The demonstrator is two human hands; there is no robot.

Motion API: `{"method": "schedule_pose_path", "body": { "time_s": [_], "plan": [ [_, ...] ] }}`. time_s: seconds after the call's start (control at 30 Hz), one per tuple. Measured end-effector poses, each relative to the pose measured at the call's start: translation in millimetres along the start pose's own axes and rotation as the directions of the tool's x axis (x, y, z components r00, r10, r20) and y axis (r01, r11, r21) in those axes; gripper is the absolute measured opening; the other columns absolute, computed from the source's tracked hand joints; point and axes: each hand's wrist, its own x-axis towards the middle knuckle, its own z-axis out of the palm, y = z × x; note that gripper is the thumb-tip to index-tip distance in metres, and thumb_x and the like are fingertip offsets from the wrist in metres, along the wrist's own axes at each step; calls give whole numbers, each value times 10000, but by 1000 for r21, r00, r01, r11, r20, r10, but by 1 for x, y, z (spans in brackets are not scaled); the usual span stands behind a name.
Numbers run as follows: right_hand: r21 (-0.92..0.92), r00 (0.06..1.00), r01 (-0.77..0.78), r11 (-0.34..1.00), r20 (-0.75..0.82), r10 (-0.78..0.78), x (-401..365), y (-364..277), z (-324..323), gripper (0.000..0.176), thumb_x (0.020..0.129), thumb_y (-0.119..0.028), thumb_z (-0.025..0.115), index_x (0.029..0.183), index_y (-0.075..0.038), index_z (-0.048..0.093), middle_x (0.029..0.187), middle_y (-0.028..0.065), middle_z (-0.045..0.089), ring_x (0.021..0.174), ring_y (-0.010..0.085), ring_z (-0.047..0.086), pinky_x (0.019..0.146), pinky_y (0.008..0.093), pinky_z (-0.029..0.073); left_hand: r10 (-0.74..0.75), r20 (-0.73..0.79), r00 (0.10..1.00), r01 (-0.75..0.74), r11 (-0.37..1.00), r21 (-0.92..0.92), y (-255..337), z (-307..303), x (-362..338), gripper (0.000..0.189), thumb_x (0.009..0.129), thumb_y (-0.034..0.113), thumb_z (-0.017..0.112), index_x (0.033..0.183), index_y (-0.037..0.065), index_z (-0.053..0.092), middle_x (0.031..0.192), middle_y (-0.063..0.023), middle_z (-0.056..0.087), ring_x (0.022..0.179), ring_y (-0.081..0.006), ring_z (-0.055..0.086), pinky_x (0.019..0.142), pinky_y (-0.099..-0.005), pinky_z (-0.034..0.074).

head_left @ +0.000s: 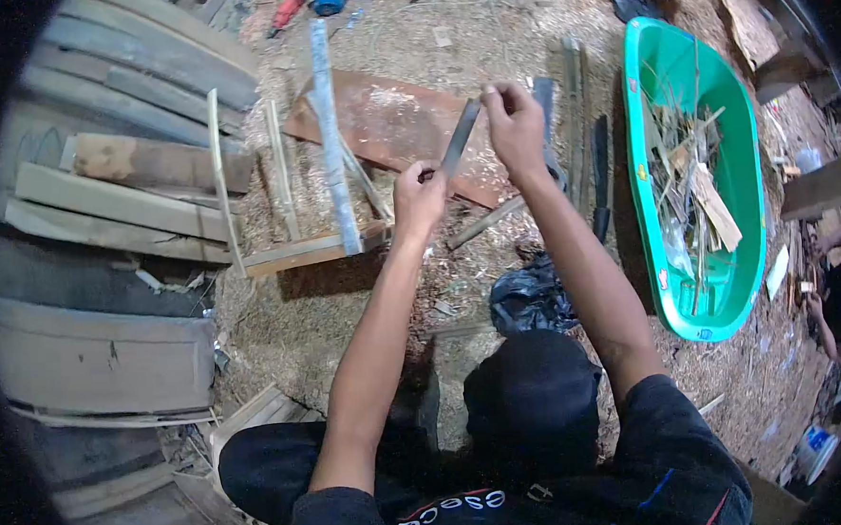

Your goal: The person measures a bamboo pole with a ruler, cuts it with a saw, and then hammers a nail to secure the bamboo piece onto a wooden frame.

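Note:
My left hand (420, 201) is closed around the lower end of a dark, flat, narrow strip (462, 139), which slants up to the right. Its material is hard to make out. Beside the strip's upper end is my right hand (516, 129), fingers curled and pressed together; anything small in them is hidden. Below both hands a reddish-brown board (403, 107) lies on the floor with shavings on it. To the left, a wooden bar (306, 252) has thin upright slats, including a pale greyish one (329, 144).
A green plastic tub (637, 156) with wood scraps stands at right, beside a long dark blade with a handle (601, 172). A black plastic bag (532, 295) lies near my knees. Planks (142, 215) line the left. Another person's arm (823, 327) shows far right.

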Motion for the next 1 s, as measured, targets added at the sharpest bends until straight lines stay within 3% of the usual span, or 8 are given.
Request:
{"method": "schedule_pose_path", "body": {
  "time_s": [0.1, 0.2, 0.3, 0.53, 0.67, 0.77, 0.9, 1.0],
  "plan": [
    [-163, 1000, -11, 987, -3, 11, -8, -3, 16, 211, 955, -162, 595, 954, 36, 668, 793, 58, 663, 722, 96, 582, 654, 258, 467, -39, -48, 998, 27, 976, -217, 44, -24, -13, 191, 889, 111, 596, 1012, -35, 612, 713, -56, 606, 608, -131, 597, 480, -245, 445],
    [34, 948, -113, 993, 303, 98, -34, 4, 51, 254, 957, -188, 584, 991, 44, 682, 831, 98, 690, 732, 135, 622, 669, 295, 496, -43, -94, 995, 20, 973, -230, 85, -64, -31, 206, 899, 107, 573, 1045, -38, 581, 792, -88, 608, 622, -135, 610, 470, -239, 471],
    [-183, 785, -234, 955, 544, 297, -57, -2, 83, 276, 944, -206, 593, 1006, 45, 690, 868, 125, 707, 746, 174, 650, 703, 339, 517, -33, -251, 967, -25, 974, -225, 97, -112, -40, 168, 904, 112, 568, 1002, -24, 580, 806, -98, 606, 649, -135, 611, 484, -243, 491],
    [-435, 638, 119, 892, 722, 267, -90, 115, 158, 312, 821, -285, 684, 1002, -33, 709, 854, 212, 701, 731, 290, 688, 698, 386, 539, -129, -53, 990, 106, 945, -308, 38, -176, -40, 133, 895, 78, 560, 961, -32, 595, 751, -87, 616, 590, -120, 586, 473, -245, 470],
    [-409, 717, 77, 909, 656, 235, -108, 113, 176, 308, 787, -331, 696, 884, -41, 733, 850, 226, 690, 778, 382, 673, 741, 436, 524, -144, 146, 979, 174, 960, -219, 15, -171, -56, 108, 895, 87, 575, 924, -12, 608, 704, -67, 619, 571, -117, 583, 479, -247, 460],
    [-333, 587, 213, 919, 795, 152, -109, 103, 171, 360, 831, -292, 649, 1042, -1, 670, 975, 272, 672, 954, 430, 643, 847, 457, 506, -107, 192, 976, 137, 979, -153, 3, -171, -62, 143, 899, 79, 569, 986, -25, 613, 715, -61, 619, 579, -113, 569, 497, -239, 444],
    [-433, 622, 34, 901, 715, 320, -110, 122, 173, 398, 826, -316, 673, 1082, -10, 654, 972, 248, 682, 940, 395, 658, 853, 451, 503, -84, 128, 988, 110, 970, -215, 5, -182, -82, 227, 904, 97, 560, 1090, -27, 599, 765, -60, 622, 644, -121, 577, 524, -255, 435],
    [-308, 725, -75, 948, 636, 264, -104, 129, 158, 364, 866, -328, 688, 1050, -16, 665, 854, 161, 694, 754, 244, 660, 689, 378, 520, -33, 100, 994, 65, 939, -338, 8, -195, -85, 204, 903, 62, 551, 1077, -38, 589, 784, -75, 624, 647, -124, 581, 521, -242, 442]
  ]
}}
